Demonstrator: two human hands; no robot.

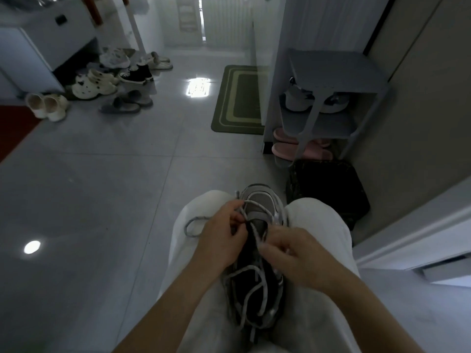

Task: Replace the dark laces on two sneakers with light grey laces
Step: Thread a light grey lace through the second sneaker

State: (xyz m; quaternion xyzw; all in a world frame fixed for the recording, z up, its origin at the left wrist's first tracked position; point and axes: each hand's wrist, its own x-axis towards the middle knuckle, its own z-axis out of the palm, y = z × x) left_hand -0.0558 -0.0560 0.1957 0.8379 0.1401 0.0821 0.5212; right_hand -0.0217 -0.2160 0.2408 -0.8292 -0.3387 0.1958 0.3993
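Lower centre: sneaker (pixel 257 240) is resting between the knees for steadiness; left hand (pixel 221 238) and right hand (pixel 298 258) are each pinching the light grey lace (pixel 254 233), threading eyelets.

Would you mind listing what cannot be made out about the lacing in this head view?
- Sneaker eyelets: hidden behind left hand and right hand.
- Each grip on the grey lace: fingertips curl out of sight.
- Second sneaker: not identifiable.
- Heel: blurred, dark.
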